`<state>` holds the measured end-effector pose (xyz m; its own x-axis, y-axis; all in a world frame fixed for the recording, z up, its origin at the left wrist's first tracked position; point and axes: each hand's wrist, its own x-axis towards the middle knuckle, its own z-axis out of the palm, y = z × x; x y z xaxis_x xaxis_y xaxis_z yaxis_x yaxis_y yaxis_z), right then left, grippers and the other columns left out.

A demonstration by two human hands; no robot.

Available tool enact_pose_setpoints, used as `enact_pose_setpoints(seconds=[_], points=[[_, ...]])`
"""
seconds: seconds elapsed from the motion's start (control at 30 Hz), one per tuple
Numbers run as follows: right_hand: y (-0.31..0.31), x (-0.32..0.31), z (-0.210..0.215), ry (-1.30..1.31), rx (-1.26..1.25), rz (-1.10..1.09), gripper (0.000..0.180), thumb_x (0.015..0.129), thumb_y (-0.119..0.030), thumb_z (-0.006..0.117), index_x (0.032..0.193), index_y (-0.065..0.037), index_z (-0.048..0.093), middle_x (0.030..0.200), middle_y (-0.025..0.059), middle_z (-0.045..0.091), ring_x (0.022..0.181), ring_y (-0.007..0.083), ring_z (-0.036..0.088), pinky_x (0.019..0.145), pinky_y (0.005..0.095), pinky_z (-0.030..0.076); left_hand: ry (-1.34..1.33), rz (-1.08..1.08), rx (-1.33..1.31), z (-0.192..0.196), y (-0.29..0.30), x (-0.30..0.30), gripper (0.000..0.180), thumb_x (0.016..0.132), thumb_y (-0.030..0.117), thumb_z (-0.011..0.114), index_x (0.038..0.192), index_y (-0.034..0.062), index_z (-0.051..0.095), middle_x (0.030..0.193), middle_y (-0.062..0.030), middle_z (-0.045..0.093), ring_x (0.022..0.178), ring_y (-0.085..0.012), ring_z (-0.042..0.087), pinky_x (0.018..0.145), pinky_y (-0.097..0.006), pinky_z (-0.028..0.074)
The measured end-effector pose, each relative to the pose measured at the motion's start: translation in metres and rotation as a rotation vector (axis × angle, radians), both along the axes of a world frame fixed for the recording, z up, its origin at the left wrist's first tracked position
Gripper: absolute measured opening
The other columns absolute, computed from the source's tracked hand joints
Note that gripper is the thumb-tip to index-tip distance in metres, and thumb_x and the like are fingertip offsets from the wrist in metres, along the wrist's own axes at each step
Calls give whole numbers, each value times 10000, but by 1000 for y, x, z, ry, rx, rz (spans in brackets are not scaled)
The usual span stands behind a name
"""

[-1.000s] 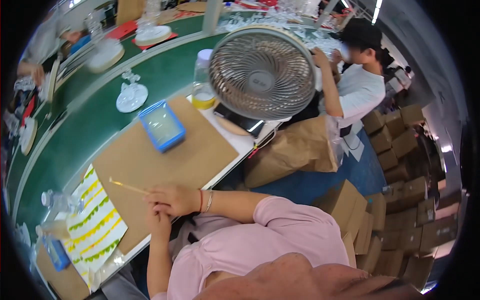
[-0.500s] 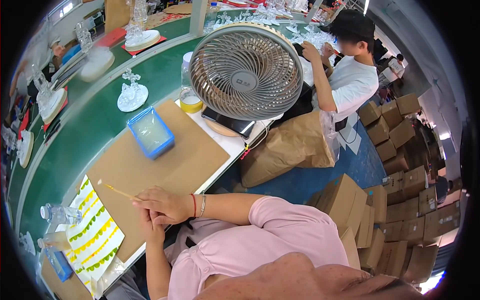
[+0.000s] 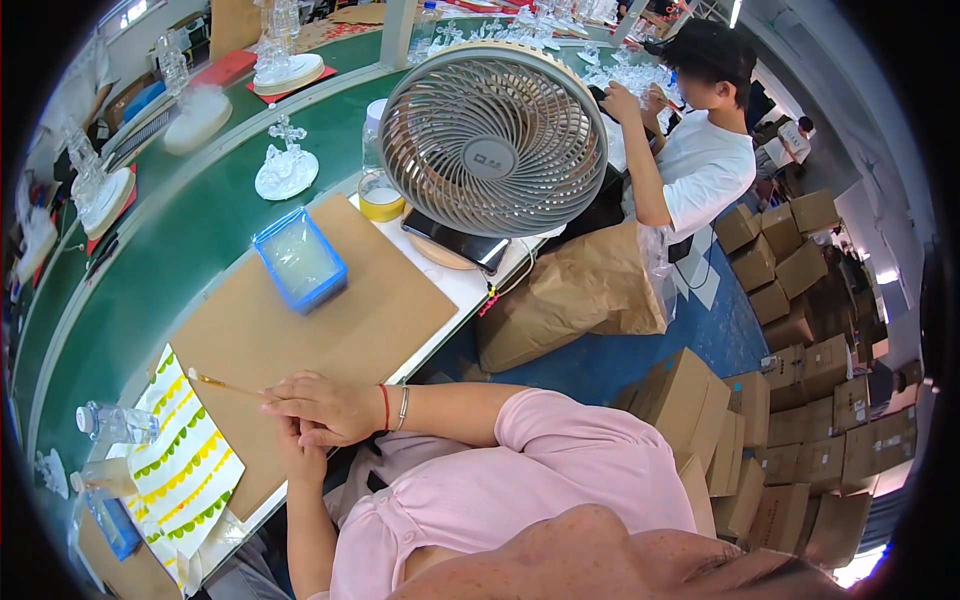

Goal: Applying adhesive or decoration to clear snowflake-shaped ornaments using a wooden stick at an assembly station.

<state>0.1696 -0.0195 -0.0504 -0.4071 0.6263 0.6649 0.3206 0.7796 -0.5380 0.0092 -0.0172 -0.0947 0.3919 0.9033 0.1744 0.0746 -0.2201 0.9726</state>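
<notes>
My right hand (image 3: 322, 404), with a red string and a bangle at the wrist, rests on the edge of a brown cardboard sheet (image 3: 330, 325) and pinches a thin stick with a yellow tip (image 3: 226, 385) that points left. Tucked under it at the table's edge is my left hand (image 3: 300, 452), largely hidden; whether it holds anything cannot be told. A blue shallow tray (image 3: 298, 260) of pale liquid sits on the cardboard further away.
A large grey fan (image 3: 492, 140) stands on the table beside a yellow-rimmed jar (image 3: 381, 196). White paper with yellow-green scallops (image 3: 185, 462) and plastic bottles (image 3: 115, 421) lie at left. Crystal ornaments (image 3: 285, 166) ride a green belt. A co-worker (image 3: 700, 160), paper bag (image 3: 585, 290) and cartons (image 3: 800, 330) are right.
My hands stay together at the table edge with the stick held. The view has shifted a little, so the fan and tray sit slightly differently in the picture.
</notes>
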Motion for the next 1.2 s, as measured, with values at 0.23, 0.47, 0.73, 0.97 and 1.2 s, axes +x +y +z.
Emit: enact_pose_setpoints(seconds=[0.23,0.47,0.73,0.97,1.2], points=[[-1,0,3,55,-26,12,550,917,-327,570,1358,-33,425,1309,151,506,1160,315,494,1006,438,357,-86,8,-30,6,-2,5,331,999,162,444,1266,-32,453,1141,-137,584,1007,-190,584,845,-309,477],[1,-1,-1,64,-4,17,549,918,-345,573,1351,-36,437,1297,144,519,1134,318,510,975,427,392,44,55,125,20,-2,8,336,1004,214,428,1240,-18,487,1108,-136,600,951,-214,597,814,-322,477],[1,-1,-4,63,-29,19,522,915,-368,576,1317,-51,469,1271,148,532,1112,327,518,960,427,402,84,54,35,7,-2,2,364,996,240,445,1250,-17,486,1128,-144,595,999,-224,603,830,-328,482],[-1,-1,-1,77,-15,7,515,915,-372,574,1307,-53,475,1255,145,542,1106,320,526,960,428,398,20,13,80,6,-1,2,404,996,251,448,1273,-42,456,1144,-159,591,1029,-235,599,859,-328,479],[-2,0,-1,65,-40,12,524,913,-375,574,1315,-55,472,1262,136,544,1115,314,524,962,429,392,83,37,149,11,-3,4,392,1004,272,428,1241,-32,497,1140,-170,602,1023,-267,606,848,-342,475]])
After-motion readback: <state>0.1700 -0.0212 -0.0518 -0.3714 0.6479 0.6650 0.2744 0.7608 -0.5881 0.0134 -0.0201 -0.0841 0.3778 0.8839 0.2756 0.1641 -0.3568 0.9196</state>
